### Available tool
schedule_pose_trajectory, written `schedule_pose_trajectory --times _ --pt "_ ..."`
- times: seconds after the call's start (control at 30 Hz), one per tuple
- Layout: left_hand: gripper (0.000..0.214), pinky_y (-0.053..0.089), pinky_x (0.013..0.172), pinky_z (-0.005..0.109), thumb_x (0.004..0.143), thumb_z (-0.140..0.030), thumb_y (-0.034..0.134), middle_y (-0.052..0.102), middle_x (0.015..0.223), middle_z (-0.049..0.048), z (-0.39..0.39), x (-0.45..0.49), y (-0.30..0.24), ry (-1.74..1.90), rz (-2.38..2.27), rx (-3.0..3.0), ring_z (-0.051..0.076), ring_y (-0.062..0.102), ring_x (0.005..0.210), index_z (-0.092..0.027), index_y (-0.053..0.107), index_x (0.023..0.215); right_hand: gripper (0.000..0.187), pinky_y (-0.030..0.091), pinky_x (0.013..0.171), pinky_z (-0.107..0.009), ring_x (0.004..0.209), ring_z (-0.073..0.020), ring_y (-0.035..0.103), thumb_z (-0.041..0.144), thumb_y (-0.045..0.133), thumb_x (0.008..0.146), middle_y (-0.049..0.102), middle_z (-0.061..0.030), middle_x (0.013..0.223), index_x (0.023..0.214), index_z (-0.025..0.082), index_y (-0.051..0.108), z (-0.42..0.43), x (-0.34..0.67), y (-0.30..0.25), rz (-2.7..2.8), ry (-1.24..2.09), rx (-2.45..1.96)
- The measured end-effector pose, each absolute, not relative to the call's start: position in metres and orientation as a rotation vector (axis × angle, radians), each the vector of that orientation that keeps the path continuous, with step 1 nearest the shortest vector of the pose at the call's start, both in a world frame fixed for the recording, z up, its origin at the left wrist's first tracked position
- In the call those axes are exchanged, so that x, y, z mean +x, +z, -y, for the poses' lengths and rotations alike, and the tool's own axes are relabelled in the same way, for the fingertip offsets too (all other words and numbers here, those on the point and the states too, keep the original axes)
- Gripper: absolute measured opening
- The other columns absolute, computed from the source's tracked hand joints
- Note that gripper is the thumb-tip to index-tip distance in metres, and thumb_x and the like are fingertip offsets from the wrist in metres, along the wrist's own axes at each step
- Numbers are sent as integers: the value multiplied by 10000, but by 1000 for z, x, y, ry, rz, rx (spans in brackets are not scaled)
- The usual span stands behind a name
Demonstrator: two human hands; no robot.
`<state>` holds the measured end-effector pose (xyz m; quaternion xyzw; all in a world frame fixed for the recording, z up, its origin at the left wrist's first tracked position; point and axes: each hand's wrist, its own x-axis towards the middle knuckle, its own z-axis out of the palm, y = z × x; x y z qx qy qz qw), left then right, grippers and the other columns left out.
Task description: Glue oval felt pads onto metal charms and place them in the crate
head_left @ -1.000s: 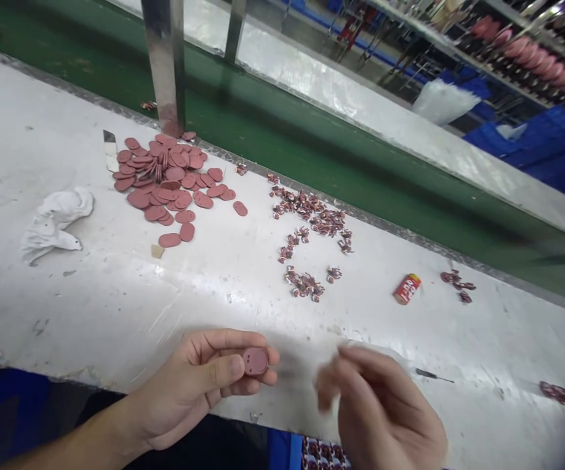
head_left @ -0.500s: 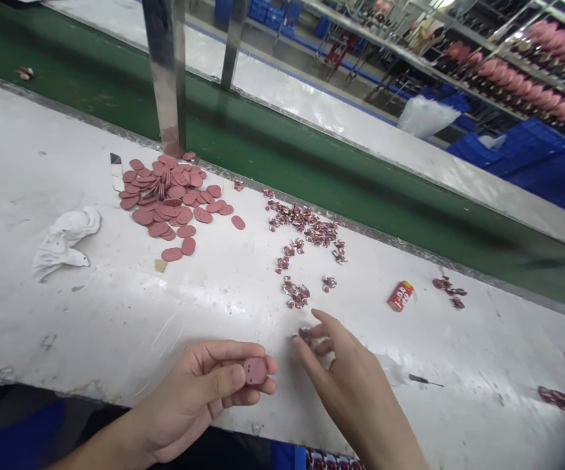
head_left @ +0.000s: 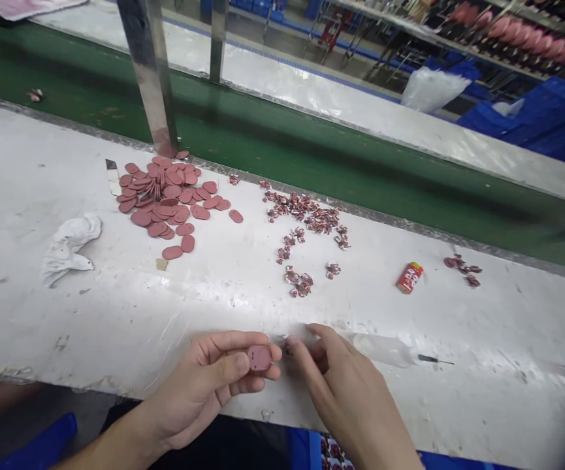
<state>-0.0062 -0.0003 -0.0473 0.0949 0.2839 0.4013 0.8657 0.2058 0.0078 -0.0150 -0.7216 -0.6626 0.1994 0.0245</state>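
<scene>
My left hand (head_left: 208,385) pinches a small dusky-pink oval piece (head_left: 259,358) with two tiny holes between thumb and fingers, near the table's front edge. Just to its right, my right hand (head_left: 345,398) has thumb and forefinger pressed on a tiny dark item (head_left: 289,345), too small to name, held close to the oval piece. A heap of the same pink oval pieces (head_left: 167,196) lies at the back left. Several small dark red-and-white bits (head_left: 306,222) are scattered at mid table, with a small cluster (head_left: 299,282) nearer my hands.
The worn white table (head_left: 115,307) borders a green conveyor belt (head_left: 311,156) behind a metal post (head_left: 149,78). A crumpled white cloth (head_left: 69,248) lies left. A small red tube (head_left: 409,277), a clear syringe-like tool with a dark needle (head_left: 390,350) and further bits (head_left: 461,266) lie right.
My right hand reached out to the small bits near the cluster, pinched one and drew back beside the oval piece. My left hand kept holding the oval piece. The camera tilted.
</scene>
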Motion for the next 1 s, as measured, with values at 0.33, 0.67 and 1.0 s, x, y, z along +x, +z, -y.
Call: schedule_pose_trajectory --times 0.33,0.67,1.0 --pt "222 587 797 182 856 -250 798 804 1124 120 1 -6 -46 841 -625 200 158 763 944 -164 808 1061 222 443 611 -321 657 -198 651 423 567 971 663 -7 722 872 235 630 -12 201 -14 2092 810 -2134" --pt "217 590 802 179 862 -237 789 807 1116 113 1 -6 -46 844 -611 207 151 763 933 -157 805 1063 331 498 583 -315 701 -189 652 489 685 883 638 -53 975 1113 255 640 1 211 -9 2195 578 -1967" --pt "219 575 804 190 852 -236 796 806 1114 111 0 -6 -48 838 -619 221 163 761 954 -168 806 1060 154 464 569 -328 574 -210 656 331 554 905 670 5 627 833 238 654 0 203 -10 1959 755 -2108"
